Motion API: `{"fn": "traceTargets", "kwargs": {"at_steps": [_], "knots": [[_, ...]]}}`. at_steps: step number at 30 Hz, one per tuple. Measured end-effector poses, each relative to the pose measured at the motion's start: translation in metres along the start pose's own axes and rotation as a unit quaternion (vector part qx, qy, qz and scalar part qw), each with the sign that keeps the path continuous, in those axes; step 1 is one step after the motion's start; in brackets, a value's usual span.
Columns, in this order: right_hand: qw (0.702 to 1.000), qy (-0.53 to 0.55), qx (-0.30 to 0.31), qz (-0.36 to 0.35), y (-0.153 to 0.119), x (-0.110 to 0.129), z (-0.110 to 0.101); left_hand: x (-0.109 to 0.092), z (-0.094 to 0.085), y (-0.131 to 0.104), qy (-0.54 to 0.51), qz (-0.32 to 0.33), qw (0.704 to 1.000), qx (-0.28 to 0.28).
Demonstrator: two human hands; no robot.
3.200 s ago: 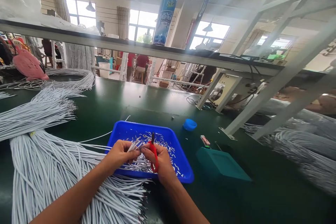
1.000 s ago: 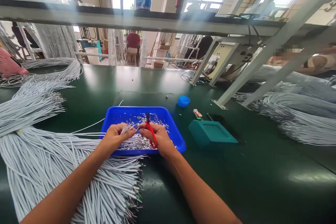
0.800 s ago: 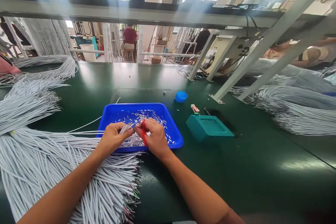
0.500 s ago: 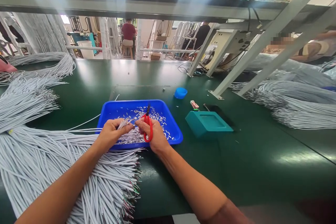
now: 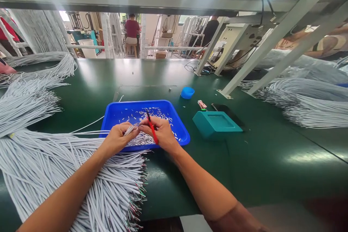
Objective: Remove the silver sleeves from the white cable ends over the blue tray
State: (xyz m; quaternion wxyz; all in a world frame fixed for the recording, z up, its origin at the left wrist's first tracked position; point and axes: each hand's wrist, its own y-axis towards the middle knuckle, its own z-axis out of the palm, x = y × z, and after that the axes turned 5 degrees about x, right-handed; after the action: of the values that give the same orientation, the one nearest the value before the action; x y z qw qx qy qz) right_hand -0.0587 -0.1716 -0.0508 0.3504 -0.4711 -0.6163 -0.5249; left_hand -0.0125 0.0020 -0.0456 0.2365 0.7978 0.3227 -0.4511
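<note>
Pinched in my left hand [image 5: 119,138] are the ends of several white cables [image 5: 131,129], above the near side of a blue tray [image 5: 178,125]. My right hand [image 5: 161,134] holds red-handled scissors [image 5: 152,128], dark blades pointing up and away. Its thumb and fingertips meet the cable ends; exactly what they pinch there is too small to make out. Many small silvery and white pieces [image 5: 156,113] lie scattered in the tray. A large heap of white cables [image 5: 78,166] spreads under my left forearm, with coloured wire tips at its right end.
A teal box [image 5: 214,122] stands right of the tray, beside a dark flat object [image 5: 230,113] and a small blue cup [image 5: 187,92]. Metal struts [image 5: 244,61] rise from the table. Another cable bundle [image 5: 307,105] lies at right. A person [image 5: 132,29] sits beyond the table.
The scissors have turned in my right hand, so the handles now show edge-on. My right fingers have closed in on the cable ends. The view has tilted slightly down.
</note>
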Motion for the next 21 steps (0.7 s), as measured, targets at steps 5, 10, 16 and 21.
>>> {"fn": "traceTargets", "kwargs": {"at_steps": [5, 10, 16, 21], "knots": [[0.999, -0.017, -0.033, 0.023, -0.004, 0.001, 0.008, 0.001, 0.004, 0.001, -0.005, -0.002, 0.996, -0.086], [0.994, -0.112, 0.009, 0.005, 0.001, 0.003, -0.007, -0.001, -0.002, 0.003, -0.158, -0.029, 0.973, -0.164], [0.939, -0.341, 0.041, 0.001, -0.001, 0.008, -0.011, -0.01, -0.01, 0.003, -0.21, -0.013, 0.957, -0.199], [0.928, -0.37, 0.039, -0.002, -0.005, 0.007, -0.007, -0.013, -0.009, 0.003, -0.273, -0.023, 0.952, -0.135]]}}
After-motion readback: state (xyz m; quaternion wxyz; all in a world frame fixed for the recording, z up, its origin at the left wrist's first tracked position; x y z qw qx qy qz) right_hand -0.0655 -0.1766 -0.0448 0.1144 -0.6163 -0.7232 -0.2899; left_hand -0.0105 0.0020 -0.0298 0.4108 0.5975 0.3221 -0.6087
